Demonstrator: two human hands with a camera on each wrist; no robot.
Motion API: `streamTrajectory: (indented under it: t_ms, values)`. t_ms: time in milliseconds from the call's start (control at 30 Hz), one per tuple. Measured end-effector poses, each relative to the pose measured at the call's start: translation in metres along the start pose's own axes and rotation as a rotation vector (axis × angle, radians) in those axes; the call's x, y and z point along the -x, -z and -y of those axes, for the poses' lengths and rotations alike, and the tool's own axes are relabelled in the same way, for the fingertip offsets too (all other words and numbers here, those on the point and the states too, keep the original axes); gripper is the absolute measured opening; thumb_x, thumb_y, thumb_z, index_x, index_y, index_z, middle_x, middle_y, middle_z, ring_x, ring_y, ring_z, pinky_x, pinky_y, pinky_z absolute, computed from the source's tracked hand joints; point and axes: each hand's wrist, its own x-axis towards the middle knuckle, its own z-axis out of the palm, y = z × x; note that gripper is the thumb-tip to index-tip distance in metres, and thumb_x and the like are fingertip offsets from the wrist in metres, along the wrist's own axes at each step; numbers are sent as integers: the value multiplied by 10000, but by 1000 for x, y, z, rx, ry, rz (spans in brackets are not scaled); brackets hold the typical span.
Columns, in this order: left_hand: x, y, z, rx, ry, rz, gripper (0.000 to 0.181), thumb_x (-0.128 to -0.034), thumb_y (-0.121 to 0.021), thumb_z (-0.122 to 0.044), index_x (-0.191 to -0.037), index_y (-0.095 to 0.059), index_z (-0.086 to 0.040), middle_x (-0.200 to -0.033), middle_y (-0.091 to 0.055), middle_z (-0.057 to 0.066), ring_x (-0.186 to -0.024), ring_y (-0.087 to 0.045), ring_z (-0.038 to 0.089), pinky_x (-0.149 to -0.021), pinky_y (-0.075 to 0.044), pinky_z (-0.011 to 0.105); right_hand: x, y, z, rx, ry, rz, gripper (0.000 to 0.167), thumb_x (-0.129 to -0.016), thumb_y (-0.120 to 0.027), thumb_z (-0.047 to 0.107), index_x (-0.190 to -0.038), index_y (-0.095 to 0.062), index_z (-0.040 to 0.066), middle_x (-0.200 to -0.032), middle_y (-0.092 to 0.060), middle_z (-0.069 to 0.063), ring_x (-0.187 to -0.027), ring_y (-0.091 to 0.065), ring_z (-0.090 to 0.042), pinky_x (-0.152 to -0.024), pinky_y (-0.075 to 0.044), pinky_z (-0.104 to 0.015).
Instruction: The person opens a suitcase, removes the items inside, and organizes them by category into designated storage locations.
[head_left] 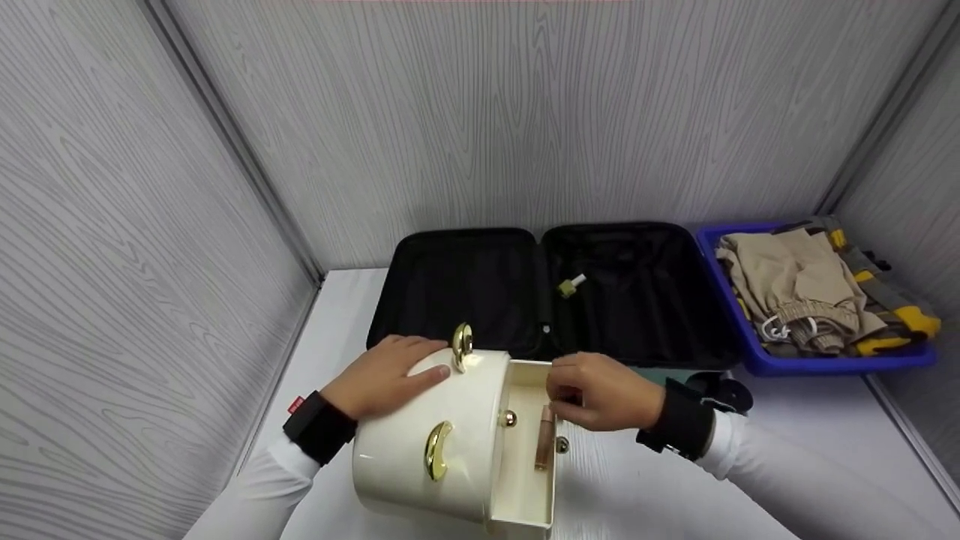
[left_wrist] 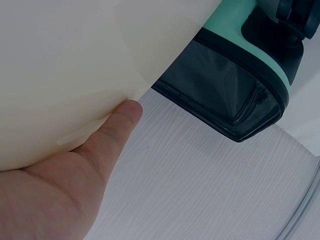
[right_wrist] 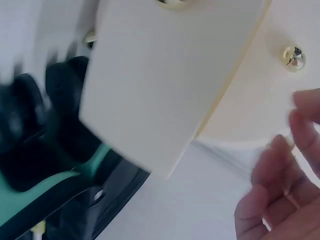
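A cream storage box [head_left: 427, 450] with gold handles stands on the table, one drawer [head_left: 521, 502] pulled out to the right. My left hand [head_left: 390, 379] rests on the box top, fingers spread near a gold handle; in the left wrist view a finger [left_wrist: 117, 132] presses along the cream surface. Inside the drawer lies a slim brown cosmetic tube [head_left: 544, 442]. My right hand [head_left: 596, 390] is over the drawer's far end, its thumb close to the tube's upper end. The right wrist view shows these fingers [right_wrist: 277, 165] loosely bent, with nothing visible between them.
Behind the box lies an open black-lined suitcase [head_left: 465, 277] with a mint shell. A small green bottle with a white cap [head_left: 571, 286] lies in its right half. To the right, a blue basket [head_left: 840, 365] holds beige shorts [head_left: 795, 274] and grey-yellow cloth.
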Motion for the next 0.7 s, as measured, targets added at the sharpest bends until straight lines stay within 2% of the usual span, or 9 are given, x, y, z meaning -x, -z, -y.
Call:
streamTrajectory:
  t_ms: [33,100,167,300,400,533,700]
  values:
    - [0,0,0,0,2,-1,650,-1112,-491,-604,-1581,-585,-164,-1566,-620,124,-1498,-504,426,-1250,-385,619,7,0,-1,6,-16,8,217,-905,-813,93,-778,-654,169,-726,-575,58,-672,-494,-21,-636,-424,-190]
    - [0,-1,0,1,1,-2,646,-1112,-493,-600,-1580,-586,-164,-1563,-622,123,-1496,-506,427,-1250,-385,618,21,-2,-2,28,-71,73,263,-905,-832,179,-728,-637,190,-666,-556,79,-626,-452,11,-603,-378,-172]
    - [0,-1,1,3,-3,-4,642,-1114,-495,-593,-1577,-588,-159,-1559,-626,125,-1494,-508,430,-1249,-385,622,33,-7,-3,67,-115,138,246,-908,-838,266,-738,-677,190,-645,-601,77,-606,-461,27,-576,-392,-184]
    - [0,-1,2,0,-4,-6,636,-1115,-494,-586,-1578,-586,-159,-1560,-626,123,-1496,-507,432,-1251,-382,623,46,-26,0,71,-181,231,222,-941,-824,362,-911,-774,148,-691,-698,56,-606,-536,23,-569,-465,-214]
    - [1,-1,2,1,-1,-6,634,-1115,-495,-586,-1581,-584,-165,-1563,-624,122,-1498,-504,430,-1253,-380,623,46,-41,2,20,-183,232,200,-984,-797,323,-921,-752,138,-702,-699,68,-607,-531,48,-570,-448,-166]
    - [0,-1,1,3,-5,-8,639,-1115,-493,-592,-1580,-586,-164,-1564,-623,122,-1497,-504,430,-1251,-383,624,38,-56,4,-46,-185,188,243,-1026,-763,267,-826,-679,156,-671,-642,85,-590,-438,95,-552,-356,-106]
    - [0,-1,0,-1,-4,-11,641,-1114,-488,-597,-1577,-589,-166,-1564,-624,117,-1495,-505,430,-1244,-386,632,21,-67,8,-70,-186,156,228,-1054,-733,268,-866,-712,141,-651,-629,88,-580,-407,113,-547,-344,-94]
